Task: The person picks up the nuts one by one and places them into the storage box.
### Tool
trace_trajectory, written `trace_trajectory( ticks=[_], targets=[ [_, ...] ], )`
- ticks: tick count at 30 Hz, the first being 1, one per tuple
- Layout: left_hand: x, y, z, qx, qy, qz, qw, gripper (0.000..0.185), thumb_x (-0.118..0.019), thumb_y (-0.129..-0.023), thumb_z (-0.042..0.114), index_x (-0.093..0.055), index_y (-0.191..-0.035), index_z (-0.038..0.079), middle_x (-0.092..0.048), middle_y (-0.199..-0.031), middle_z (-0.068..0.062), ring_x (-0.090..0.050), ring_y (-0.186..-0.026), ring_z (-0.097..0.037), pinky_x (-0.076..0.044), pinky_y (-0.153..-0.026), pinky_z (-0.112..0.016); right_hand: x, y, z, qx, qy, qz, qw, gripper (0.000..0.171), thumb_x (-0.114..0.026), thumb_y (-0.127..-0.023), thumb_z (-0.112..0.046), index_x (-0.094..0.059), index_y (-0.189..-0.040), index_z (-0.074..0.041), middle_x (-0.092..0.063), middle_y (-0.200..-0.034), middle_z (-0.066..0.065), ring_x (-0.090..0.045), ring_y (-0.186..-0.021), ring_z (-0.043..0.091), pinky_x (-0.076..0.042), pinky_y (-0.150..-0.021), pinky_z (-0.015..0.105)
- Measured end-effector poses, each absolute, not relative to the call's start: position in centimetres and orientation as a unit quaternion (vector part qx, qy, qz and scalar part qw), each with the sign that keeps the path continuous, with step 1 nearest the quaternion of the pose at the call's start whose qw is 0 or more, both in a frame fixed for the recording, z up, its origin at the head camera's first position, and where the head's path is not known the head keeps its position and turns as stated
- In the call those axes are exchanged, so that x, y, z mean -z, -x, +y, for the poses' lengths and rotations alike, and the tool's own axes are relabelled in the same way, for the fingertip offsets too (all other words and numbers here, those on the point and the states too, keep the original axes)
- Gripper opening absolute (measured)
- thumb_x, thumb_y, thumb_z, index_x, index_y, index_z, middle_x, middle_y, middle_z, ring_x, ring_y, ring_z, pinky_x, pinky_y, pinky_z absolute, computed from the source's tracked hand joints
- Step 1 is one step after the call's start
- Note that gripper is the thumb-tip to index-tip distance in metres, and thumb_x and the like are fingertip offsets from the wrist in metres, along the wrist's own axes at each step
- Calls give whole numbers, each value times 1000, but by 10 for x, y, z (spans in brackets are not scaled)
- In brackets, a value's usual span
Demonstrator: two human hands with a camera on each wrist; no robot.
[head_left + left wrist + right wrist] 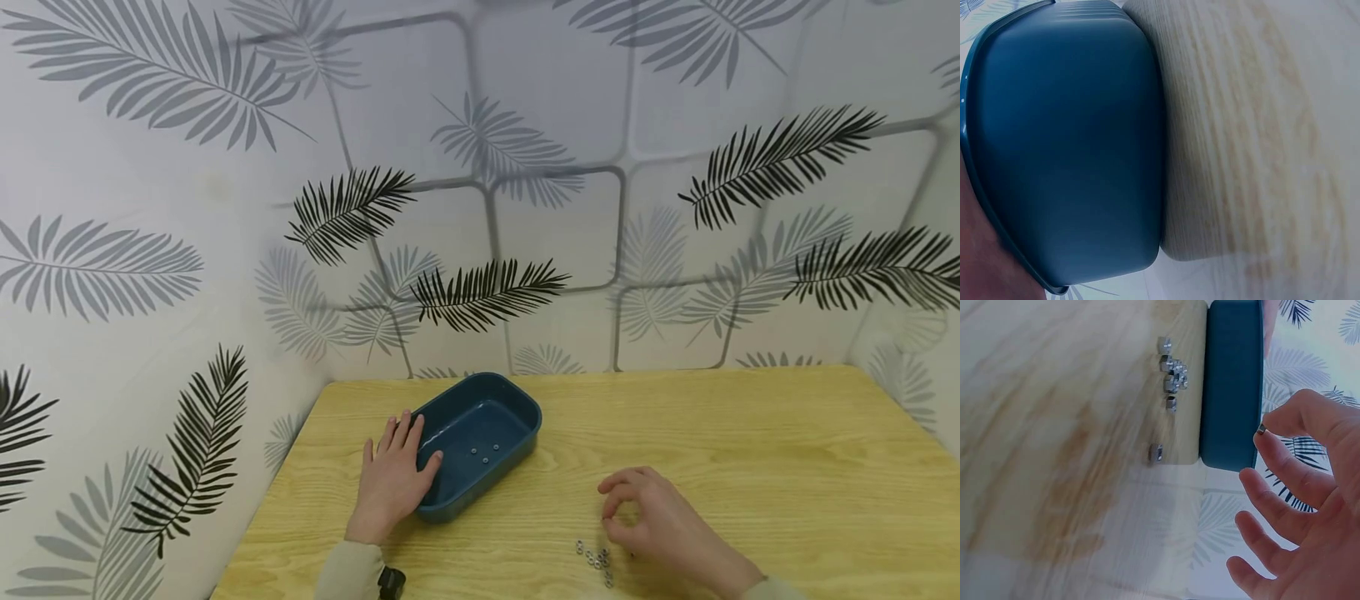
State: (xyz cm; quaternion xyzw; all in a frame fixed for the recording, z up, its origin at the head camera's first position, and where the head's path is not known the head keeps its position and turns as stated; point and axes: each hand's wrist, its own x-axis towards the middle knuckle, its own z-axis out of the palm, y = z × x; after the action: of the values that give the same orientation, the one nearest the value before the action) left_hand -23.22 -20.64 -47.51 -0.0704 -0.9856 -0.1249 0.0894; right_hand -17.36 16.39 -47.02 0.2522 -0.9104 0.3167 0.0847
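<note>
— Seen behind the desk [750,450]?
— Wall covering [525,167] in pale grey-white, printed with palm fronds, some black, some faint grey, plus rounded grey square outlines.
— And to the left?
— Same printed covering [112,292], meeting the back one at a corner.
— Desk surface?
— Light yellowish wood grain, running side to side, with a rounded near-left corner.
— Lighting?
— Soft, even, with only weak shadows on the wood.
</note>
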Motion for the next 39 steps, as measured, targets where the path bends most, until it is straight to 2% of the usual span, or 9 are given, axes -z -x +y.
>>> trace_trajectory(
  ticks=[5,17,32,39],
  targets=[
    [474,232,-206,125,70,-986,87,68,-52,-100,46,-34,-154,9,-24,-160,-14,-19,-147,-35,-15,-111,-67,466,177,159,-347,-231,-906,72,27,-75,-78,-10,-65,-71,-33,-67,-108,-4,-56,-110,29,-48,-90,52],
    [474,231,-206,132,70,-985,87,68,-52,-100,45,-34,-154,9,-23,-160,-14,-17,-147,-35,-14,-111,-67,463,190,147,-406,-182,-891,91,22,-74,-81,-10,-68,-74,-30,-65,-114,-4,-53,-114,27,-44,-94,55],
    [478,234,-208,127,71,-986,87,68,-51,-100,46,-33,-155,10,-22,-161,-13,-17,-148,-34,-15,-111,-67,452,209,132,-415,-187,-886,89,15,-73,-83,-13,-71,-78,-27,-65,-117,-2,-52,-116,28,-43,-94,55],
    [479,235,-209,130,68,-985,86,68,-51,-100,47,-33,-155,11,-23,-161,-12,-17,-148,-34,-14,-111,-66,451,216,123,-424,-182,-883,85,9,-73,-83,-14,-73,-79,-23,-65,-118,-2,-51,-118,28,-41,-97,55]
  ],
)
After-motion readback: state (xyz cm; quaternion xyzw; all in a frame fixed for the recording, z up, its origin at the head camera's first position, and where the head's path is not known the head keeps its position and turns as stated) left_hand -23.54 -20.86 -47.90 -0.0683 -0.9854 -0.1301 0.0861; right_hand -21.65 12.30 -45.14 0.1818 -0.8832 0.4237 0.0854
